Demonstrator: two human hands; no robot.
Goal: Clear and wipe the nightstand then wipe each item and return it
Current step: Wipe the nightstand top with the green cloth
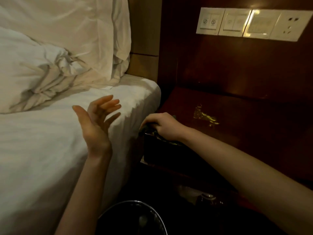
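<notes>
The dark wooden nightstand stands right of the bed, its top bare apart from a lamp's yellow glare. My right hand presses a dark cloth at the nightstand's front left corner, fingers closed on it. The cloth is mostly hidden under the hand and hangs a little over the edge. My left hand hovers over the white mattress edge, palm up, fingers spread, holding nothing.
A bed with a white sheet, rumpled duvet and pillow fills the left. A dark round bin sits on the floor below. Pale items lie on the nightstand's lower shelf. A switch and socket panel is on the wall.
</notes>
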